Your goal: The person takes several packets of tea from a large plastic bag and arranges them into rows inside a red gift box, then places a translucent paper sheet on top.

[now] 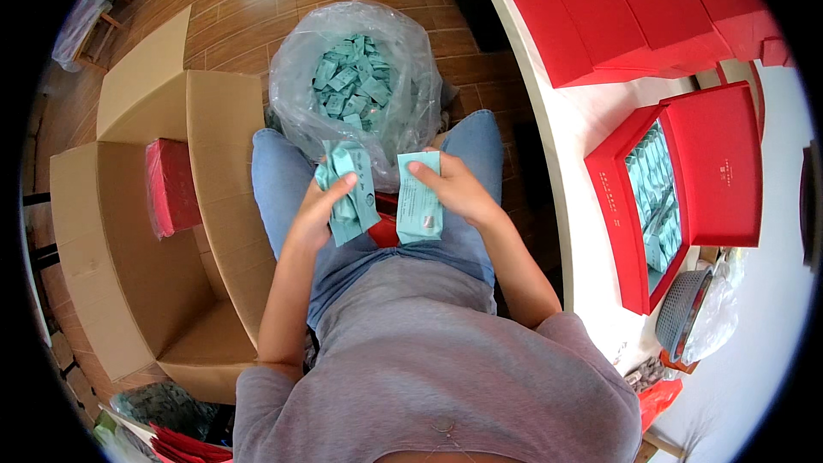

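Observation:
My left hand (pixel 322 200) is closed around several pale teal sachets (pixel 352 182), held as a loose stack with the thumb on top. In my right hand (pixel 463 191) a single flat teal sachet (pixel 419 216) with dark print is pinched between thumb and fingers. Both hands are above my lap, a small gap between them. Just beyond stands a clear plastic bag (pixel 296 90), wide open at the top, with many more teal sachets (pixel 352 77) heaped inside.
An open cardboard box (pixel 225 197) on the left holds a red wrapped box (pixel 174 186). On the white table (pixel 591 231) at right, an open red gift box (pixel 619 206) contains rows of teal sachets (pixel 657 180). Red boxes (pixel 617 9) stand behind it; a grey basket (pixel 683 309) sits nearer.

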Motion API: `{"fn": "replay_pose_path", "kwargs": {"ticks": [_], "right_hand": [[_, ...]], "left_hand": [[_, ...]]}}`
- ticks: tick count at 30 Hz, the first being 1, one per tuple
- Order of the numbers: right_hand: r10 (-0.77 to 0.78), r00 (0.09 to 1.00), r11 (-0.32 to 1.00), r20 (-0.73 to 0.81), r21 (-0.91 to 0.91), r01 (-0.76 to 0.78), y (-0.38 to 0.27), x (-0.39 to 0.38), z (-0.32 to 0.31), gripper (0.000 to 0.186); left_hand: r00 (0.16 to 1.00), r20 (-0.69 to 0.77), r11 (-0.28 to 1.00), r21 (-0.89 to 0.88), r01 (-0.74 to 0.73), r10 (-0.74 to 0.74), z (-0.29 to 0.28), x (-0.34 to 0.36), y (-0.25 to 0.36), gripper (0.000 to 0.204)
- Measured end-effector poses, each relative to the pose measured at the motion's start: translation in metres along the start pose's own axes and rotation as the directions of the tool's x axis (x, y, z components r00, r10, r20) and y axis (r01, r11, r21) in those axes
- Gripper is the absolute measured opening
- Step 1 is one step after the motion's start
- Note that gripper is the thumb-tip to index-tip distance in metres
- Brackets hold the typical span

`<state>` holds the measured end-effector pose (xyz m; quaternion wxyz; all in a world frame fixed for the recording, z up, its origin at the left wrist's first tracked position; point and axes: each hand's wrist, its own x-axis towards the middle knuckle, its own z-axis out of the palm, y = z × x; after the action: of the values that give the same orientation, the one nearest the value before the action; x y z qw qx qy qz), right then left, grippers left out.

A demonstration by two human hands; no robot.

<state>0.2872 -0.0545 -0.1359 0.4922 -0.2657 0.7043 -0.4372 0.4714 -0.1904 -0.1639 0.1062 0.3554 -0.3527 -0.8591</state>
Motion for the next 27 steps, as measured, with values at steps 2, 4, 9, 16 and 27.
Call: {"fn": "replay_pose_path", "kwargs": {"ticks": [2, 4, 9, 16, 27], "right_hand": [[-0.23, 0.969, 0.925, -0.095, -0.33, 0.187, 0.007, 0.006, 0.007, 0.033], [-0.257, 0.945, 0.932, -0.201, -0.309, 0.188, -0.001, 0.008, 0.03, 0.035], [-0.175, 0.956, 0.982, -0.237, 0.021, 0.185, -0.012, 0.015, 0.049, 0.03], [-0.451, 0.821, 0.881, -0.35, -0.323, 0.346, 0.021, 0.023, 0.059, 0.04], [0.073, 0.981, 0.838, 0.178, 0.523, -0.157, 0.014, 0.007, 0.044, 0.057]], "left_hand": [[0.997, 0.04, 0.993, 0.096, -0.07, 0.066, 0.008, 0.002, -0.011, 0.071], [0.992, 0.054, 0.971, 0.205, -0.123, 0.114, 0.021, 0.003, -0.02, 0.075], [0.983, 0.031, 0.977, 0.104, -0.185, 0.183, 0.033, 0.007, -0.031, 0.082], [0.967, 0.031, 0.964, -0.095, -0.247, 0.251, 0.032, 0.01, -0.023, 0.084], [0.852, 0.174, 0.823, 0.221, -0.523, 0.495, 0.019, 0.017, -0.02, 0.077]]}}
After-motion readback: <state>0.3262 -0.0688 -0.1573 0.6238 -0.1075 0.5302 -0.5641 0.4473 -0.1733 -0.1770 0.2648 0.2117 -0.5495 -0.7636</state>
